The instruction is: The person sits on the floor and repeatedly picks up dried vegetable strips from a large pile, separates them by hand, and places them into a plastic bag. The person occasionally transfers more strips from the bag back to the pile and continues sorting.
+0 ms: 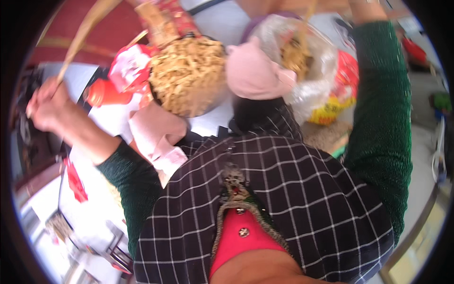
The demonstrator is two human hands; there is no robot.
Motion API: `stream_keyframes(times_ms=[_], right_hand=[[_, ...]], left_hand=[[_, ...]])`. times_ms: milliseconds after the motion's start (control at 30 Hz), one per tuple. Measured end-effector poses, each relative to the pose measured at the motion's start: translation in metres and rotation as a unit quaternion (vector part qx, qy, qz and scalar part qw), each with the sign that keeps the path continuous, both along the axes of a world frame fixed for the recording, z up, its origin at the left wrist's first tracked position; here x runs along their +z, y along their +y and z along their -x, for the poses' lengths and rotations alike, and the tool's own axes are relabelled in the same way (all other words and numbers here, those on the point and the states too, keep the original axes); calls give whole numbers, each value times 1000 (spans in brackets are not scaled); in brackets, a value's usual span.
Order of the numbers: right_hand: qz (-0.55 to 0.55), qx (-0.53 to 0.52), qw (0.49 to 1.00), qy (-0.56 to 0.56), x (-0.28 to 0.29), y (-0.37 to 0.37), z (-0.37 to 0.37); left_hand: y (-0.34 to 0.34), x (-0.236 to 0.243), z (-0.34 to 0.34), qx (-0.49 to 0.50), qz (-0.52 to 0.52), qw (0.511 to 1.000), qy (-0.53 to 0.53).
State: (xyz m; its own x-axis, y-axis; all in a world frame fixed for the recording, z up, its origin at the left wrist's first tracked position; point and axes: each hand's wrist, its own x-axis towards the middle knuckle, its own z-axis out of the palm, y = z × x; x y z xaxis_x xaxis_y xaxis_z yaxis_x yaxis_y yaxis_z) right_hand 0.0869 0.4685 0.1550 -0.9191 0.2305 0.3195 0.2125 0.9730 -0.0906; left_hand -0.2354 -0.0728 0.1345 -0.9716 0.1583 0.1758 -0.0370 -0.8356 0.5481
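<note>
My left hand [49,106] is raised at the far left, its fingers closed on a long tan strip [80,40] that widens toward the top edge. What the strip is made of I cannot make out. My right hand [369,10] shows only a sliver at the top right edge, with its fingers cut off. Between my arms, a round dark-rimmed container holds a heap of small tan pieces [187,71]. Right of it, a clear plastic bag [321,59] stands open with tan-brown strips [295,57] inside. Another thin tan strip [308,19] rises above the bag.
Pink cloth pieces [257,71] cover my knees, close to the container. Beside it lie an orange-red jar [106,92] and a red-and-white package [130,68]. A red-and-yellow package [336,97] sits by the bag. Chair-like furniture [116,253] stands at the lower left.
</note>
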Motion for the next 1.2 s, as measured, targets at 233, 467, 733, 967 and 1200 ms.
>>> stream_keyframes(times_ms=[233, 467, 733, 967, 1200], right_hand=[[587, 125, 796, -81, -60, -156, 52], [825, 231, 515, -33, -18, -303, 117], [624, 184, 752, -104, -2, -313, 138], [819, 246, 518, 30, -46, -310, 143], [351, 153, 911, 153, -64, -316, 133]], left_hand=[[92, -17, -141, -121, 112, 986, 38], [134, 35, -162, 14, 215, 975, 55], [102, 21, -110, 109, 205, 970, 74], [115, -42, -100, 269, 349, 763, 473], [112, -49, -139, -139, 319, 932, 104]])
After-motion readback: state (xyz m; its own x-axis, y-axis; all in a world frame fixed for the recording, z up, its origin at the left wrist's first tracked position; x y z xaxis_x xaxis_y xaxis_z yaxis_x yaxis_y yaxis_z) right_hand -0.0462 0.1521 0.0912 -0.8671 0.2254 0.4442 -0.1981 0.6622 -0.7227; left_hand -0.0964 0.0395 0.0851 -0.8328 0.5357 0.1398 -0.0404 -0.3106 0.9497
